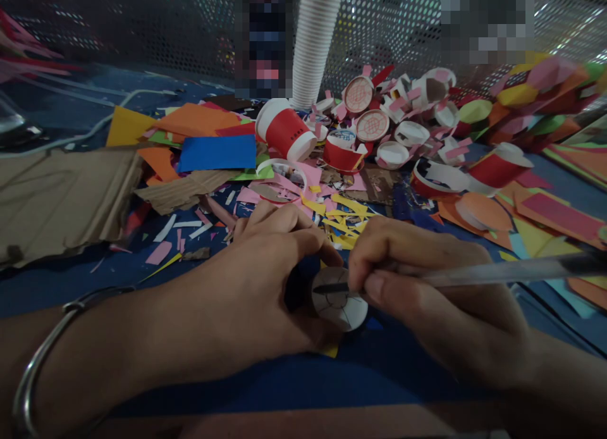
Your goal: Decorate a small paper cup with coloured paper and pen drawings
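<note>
My left hand (pixel 279 281) curls round a white paper cup bottom (pixel 340 312), with its fingertips and thumb at the rim. Dark lines are drawn on the round face: a ring with spokes running outward. In my right hand (pixel 427 293) a pen (pixel 502 271) with a clear barrel is pinched between thumb and fingers. Its dark tip lies over the left part of the disc; whether it touches the surface I cannot tell. Beyond my hands lie yellow paper strips (pixel 348 221) and pink scraps (pixel 279 189).
Red-and-white paper cups (pixel 287 132) and cut cup bottoms (pixel 372 126) with drawn patterns pile up at the back. A tall cup stack (pixel 315 40) stands behind. Cardboard (pixel 61 198) lies left, blue paper (pixel 217 152) further in, coloured paper (pixel 564 214) right. A perforated screen (pixel 180 28) closes the back.
</note>
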`<state>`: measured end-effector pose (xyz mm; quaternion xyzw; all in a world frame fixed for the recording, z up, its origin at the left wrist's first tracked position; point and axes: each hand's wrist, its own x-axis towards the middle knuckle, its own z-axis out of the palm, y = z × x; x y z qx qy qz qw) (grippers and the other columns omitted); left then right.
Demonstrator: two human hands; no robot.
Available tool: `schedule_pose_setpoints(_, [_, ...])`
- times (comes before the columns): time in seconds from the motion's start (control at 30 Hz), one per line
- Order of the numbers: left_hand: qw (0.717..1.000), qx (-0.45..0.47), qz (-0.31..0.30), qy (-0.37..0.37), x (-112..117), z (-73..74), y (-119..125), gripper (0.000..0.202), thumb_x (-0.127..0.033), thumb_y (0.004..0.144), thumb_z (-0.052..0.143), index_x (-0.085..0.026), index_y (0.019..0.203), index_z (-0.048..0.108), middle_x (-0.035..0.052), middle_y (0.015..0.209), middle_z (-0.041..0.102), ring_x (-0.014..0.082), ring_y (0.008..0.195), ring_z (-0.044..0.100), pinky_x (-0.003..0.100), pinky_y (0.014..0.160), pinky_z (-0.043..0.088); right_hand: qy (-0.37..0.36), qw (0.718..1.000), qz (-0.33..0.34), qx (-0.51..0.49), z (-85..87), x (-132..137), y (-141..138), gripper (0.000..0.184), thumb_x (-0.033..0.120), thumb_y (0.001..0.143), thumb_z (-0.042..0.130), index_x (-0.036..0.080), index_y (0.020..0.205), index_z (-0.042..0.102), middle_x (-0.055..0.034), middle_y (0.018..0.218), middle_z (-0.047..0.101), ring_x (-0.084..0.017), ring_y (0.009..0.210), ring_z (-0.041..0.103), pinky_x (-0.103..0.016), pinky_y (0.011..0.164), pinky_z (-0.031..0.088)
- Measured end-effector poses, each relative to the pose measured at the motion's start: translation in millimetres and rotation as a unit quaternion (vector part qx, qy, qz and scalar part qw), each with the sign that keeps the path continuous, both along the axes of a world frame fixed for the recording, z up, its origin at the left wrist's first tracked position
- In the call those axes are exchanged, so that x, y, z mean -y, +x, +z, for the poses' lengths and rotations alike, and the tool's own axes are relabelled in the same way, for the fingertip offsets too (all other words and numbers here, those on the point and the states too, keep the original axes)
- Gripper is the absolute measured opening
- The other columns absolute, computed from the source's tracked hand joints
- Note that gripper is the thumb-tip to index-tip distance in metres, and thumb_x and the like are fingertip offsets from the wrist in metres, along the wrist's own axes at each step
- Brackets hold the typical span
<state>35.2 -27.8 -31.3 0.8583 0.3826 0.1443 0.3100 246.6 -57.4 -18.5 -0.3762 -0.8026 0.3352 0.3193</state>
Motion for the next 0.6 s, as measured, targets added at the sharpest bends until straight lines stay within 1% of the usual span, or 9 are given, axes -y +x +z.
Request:
schedule_pose_setpoints(0.13, [1.000,0.006,0.008,-0.018,0.0,2.8,0.9,0.035,-0.047,0.072,0.083,-0.031,0.103,0.076,0.0030,0.103,0.063,0.0301,0.106,0.056,0.044,0.089,0.049,-0.003,1.000,-0.012,0.006,1.6,-0.1,0.6,0.019,0.005,0.087,0.051,0.021,0.079,0.059,0.0032,0.073,0.059,-0.010,0.062,0.051,-0.025,0.054,0.038])
schedule_pose_setpoints(0.2, [1.000,0.006,0.008,-0.023,-0.3,3.9,1.1,0.037,-0.047,0.072,0.084,-0.031,0.104,0.076,0.0035,0.105,0.064,0.0311,0.110,0.056,0.045,0.091,0.049,-0.005,1.000,-0.017,0.011,2.2,-0.1,1.4,0.019,0.006,0.086,0.052,0.021,0.078,0.060,0.0026,0.071,0.059,-0.011,0.061,0.052,-0.026,0.053,0.037])
schedule_pose_setpoints(0.37, [0.999,0.006,0.011,-0.040,-0.2,4.8,0.5,0.040,-0.047,0.070,0.085,-0.031,0.105,0.076,0.0045,0.109,0.064,0.0326,0.111,0.056,0.046,0.091,0.050,-0.014,1.000,-0.025,0.011,3.6,1.0,2.8,0.018,0.007,0.085,0.053,0.022,0.076,0.060,0.0011,0.068,0.059,-0.013,0.058,0.050,-0.028,0.049,0.034])
schedule_pose_setpoints(0.6, [1.000,0.016,0.009,-0.010,0.3,1.6,-0.4,0.037,-0.045,0.071,0.085,-0.031,0.105,0.075,0.0037,0.108,0.064,0.0320,0.113,0.055,0.045,0.091,0.049,-0.009,1.000,-0.020,-0.004,3.0,0.7,4.0,0.021,0.004,0.083,0.052,0.021,0.075,0.060,0.0036,0.067,0.058,-0.010,0.057,0.049,-0.025,0.048,0.033])
